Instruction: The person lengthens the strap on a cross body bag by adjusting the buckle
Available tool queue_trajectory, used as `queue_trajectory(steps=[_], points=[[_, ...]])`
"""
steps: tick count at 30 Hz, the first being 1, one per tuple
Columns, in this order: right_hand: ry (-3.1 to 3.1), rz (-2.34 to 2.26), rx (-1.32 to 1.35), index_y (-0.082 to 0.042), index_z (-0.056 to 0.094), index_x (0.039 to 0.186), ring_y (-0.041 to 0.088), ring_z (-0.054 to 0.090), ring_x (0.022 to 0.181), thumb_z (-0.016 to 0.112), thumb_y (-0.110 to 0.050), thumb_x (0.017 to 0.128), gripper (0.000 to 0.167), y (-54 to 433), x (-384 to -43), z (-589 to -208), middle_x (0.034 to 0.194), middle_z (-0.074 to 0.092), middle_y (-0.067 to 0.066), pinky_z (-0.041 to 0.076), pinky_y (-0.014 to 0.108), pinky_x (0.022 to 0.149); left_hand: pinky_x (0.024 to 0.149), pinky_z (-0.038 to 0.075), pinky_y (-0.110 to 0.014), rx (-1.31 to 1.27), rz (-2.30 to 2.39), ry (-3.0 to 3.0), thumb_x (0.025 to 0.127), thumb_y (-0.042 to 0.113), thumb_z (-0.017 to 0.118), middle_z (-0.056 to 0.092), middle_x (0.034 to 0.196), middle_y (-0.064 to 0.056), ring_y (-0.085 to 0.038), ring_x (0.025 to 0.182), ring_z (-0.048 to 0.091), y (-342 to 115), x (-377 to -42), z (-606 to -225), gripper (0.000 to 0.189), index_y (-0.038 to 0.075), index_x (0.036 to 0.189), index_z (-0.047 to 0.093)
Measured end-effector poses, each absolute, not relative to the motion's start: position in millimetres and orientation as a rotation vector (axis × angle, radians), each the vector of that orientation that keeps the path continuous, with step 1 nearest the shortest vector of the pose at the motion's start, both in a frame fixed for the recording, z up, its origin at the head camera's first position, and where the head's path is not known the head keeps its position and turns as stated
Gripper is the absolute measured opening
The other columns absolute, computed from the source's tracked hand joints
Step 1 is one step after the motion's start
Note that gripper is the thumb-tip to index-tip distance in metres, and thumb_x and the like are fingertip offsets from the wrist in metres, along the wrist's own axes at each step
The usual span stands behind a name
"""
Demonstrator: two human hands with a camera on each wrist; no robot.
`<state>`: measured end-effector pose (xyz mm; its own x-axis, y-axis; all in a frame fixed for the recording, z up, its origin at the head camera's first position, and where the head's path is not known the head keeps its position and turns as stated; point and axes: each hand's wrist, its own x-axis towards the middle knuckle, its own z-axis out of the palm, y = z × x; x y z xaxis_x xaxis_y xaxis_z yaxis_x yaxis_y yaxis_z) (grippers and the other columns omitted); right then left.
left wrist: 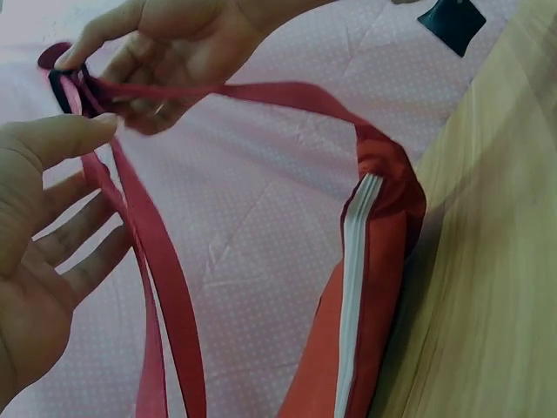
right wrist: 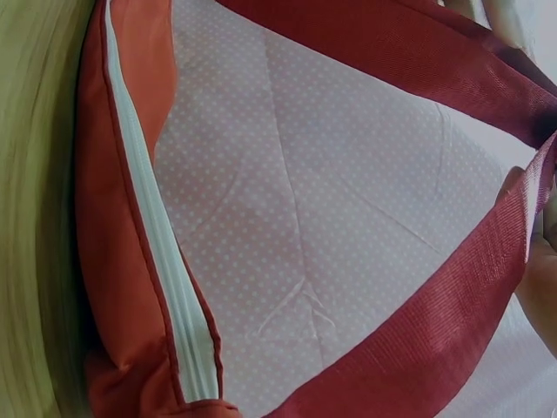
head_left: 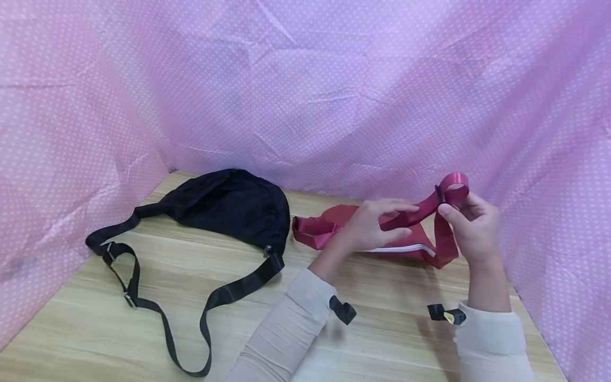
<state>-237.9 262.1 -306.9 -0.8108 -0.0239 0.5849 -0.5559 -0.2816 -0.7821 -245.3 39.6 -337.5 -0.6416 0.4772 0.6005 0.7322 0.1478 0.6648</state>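
Observation:
A red waist bag with a white zipper lies on its side at the right of the table. Its shiny red strap rises in a loop through a small black slider. My right hand pinches the strap beside the slider between thumb and fingers. Over the bag reaches my left hand, thumb and fingers apart with the strap running between them; in the left wrist view its fingers look fairly straight behind the strap. The right wrist view shows the bag's zipper closely.
A black waist bag lies on the left of the wooden table, its long black strap looped toward the front edge. Pink dotted cloth hangs behind and at both sides.

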Motion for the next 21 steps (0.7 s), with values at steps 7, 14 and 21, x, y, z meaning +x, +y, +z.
queue_trajectory(steps=[7,14,21], points=[[-1.562,2.184,0.785,0.019,0.067,0.114,0.016,0.067,0.082,0.056,0.027,0.082,0.034,266.8,-239.6,-305.9,0.096,0.075,0.013,0.056,0.021,0.075,0.095,0.05,-0.015,-1.109,-1.582,-2.189,0.088,0.015,0.083,0.072,0.121,-0.006,-0.004,0.107,0.066,35.6,-246.0,-338.7,0.043,0.006,0.128,0.068],[-1.528,2.211,0.812,0.019,0.067,0.112,0.015,0.066,0.08,0.054,0.027,0.082,0.034,264.7,-240.6,-305.7,0.094,0.074,0.013,0.056,0.021,0.073,0.093,0.053,-0.019,-1.011,-1.679,-2.103,0.087,0.014,0.084,0.074,0.12,-0.005,-0.001,0.106,0.067,35.1,-243.8,-334.0,0.037,0.006,0.121,0.074],[-1.271,2.362,0.808,0.022,0.066,0.106,0.019,0.064,0.078,0.052,0.029,0.084,0.027,256.5,-241.4,-304.6,0.088,0.071,0.018,0.056,0.024,0.074,0.102,0.044,-0.014,-1.01,-1.603,-2.173,0.087,0.021,0.085,0.073,0.124,0.0,0.004,0.118,0.06,36.6,-242.3,-331.5,0.033,0.012,0.118,0.078]])
